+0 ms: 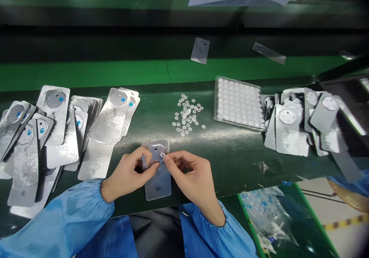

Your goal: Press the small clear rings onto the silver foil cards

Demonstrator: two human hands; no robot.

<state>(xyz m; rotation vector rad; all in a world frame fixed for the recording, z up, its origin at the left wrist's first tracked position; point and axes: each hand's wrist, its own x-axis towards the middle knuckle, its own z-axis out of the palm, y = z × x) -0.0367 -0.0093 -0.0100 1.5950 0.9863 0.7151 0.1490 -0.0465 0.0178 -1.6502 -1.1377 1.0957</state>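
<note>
A silver plate (pixel 158 181) with a round cut-out near its top lies on the dark green bench in front of me. My left hand (pixel 128 175) pinches its upper left edge. My right hand (pixel 191 175) holds a small round white disc (pixel 162 155) between thumb and forefinger, right at the plate's cut-out. Just beyond the plate, loose white discs (pixel 186 115) are scattered on the bench.
Piles of silver plates with blue dots (pixel 57 123) lie at the left, and plates with white discs (pixel 300 123) at the right. A clear tray of discs (pixel 238 102) stands right of the loose ones. Two single plates (pixel 200 50) lie on the green belt behind.
</note>
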